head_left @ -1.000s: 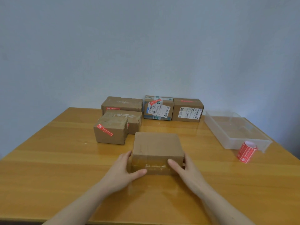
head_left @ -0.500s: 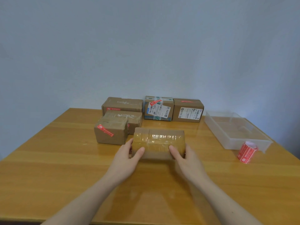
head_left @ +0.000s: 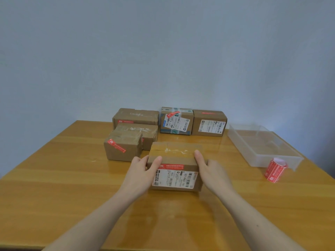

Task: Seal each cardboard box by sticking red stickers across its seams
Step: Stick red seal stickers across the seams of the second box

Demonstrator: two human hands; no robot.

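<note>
A brown cardboard box (head_left: 176,160) stands in the middle of the wooden table (head_left: 63,178). Its near face carries a white shipping label and a red sticker along the top edge; clear tape runs over its top seam. My left hand (head_left: 142,172) grips the box's left end, thumb on the near face. My right hand (head_left: 208,166) grips the right end, thumb on the top. A roll of red stickers (head_left: 275,170) lies on the table to the right, well clear of both hands.
Several other cardboard boxes (head_left: 123,148) sit behind, most showing red stickers; three line the back edge (head_left: 208,123). A clear plastic tray (head_left: 261,145) stands at the right, just behind the sticker roll.
Both hands have rolled the box over towards me: the plain face gave way to the taped seam, and now the labelled face with a red sticker faces me.
</note>
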